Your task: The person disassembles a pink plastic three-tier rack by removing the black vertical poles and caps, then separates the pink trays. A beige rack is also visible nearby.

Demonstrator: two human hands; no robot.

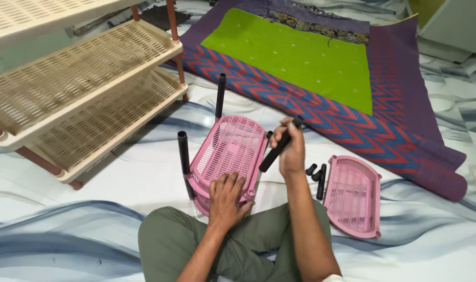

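A pink perforated plastic shelf [227,149] lies on the floor in front of my crossed legs. Two black tubes stand upright in its corners, one at the far end [220,96] and one on the left [183,151]. My left hand [227,201] presses flat on the shelf's near edge. My right hand [290,149] grips a third black tube [278,147], held tilted over the shelf's right side. A second pink shelf [353,196] lies to the right, with several loose black tubes [318,176] beside it.
A tall beige slatted rack [76,89] with brown posts stands at the left. A purple mat with red-blue zigzag and a green cloth [300,57] spreads across the back and right. The floor has a white and blue-grey marbled pattern.
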